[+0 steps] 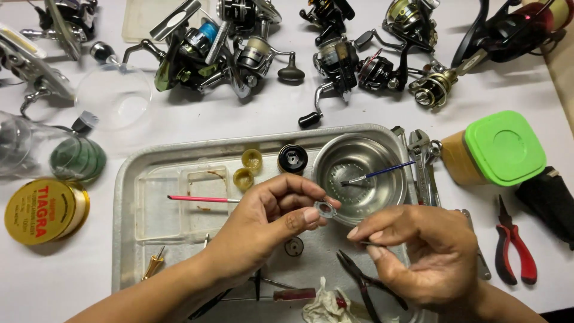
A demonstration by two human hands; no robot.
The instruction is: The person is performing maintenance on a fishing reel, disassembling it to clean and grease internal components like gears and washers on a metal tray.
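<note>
While both hands work above the metal tray [128,179], the left hand [263,218] pinches a small grey ring-shaped washer [323,209] between thumb and forefinger, just in front of the steel bowl [394,161]. The right hand [424,245] is closed narrowly on a thin dark tool [366,243], whose tip points toward the washer; its kind cannot be told. A blue-handled brush [382,173] rests in the bowl. A red-handled brush [197,198] lies on a clear plastic lid [156,203] in the tray, near two yellow caps [247,168] and a black round part [293,158]. Dark pliers [359,278] and a red screwdriver [293,294] lie at the tray's near edge. Fishing reels [251,48] crowd the far table; red-handled pliers [514,248] and a green-lidded jar [499,146] sit right of the tray.
</note>
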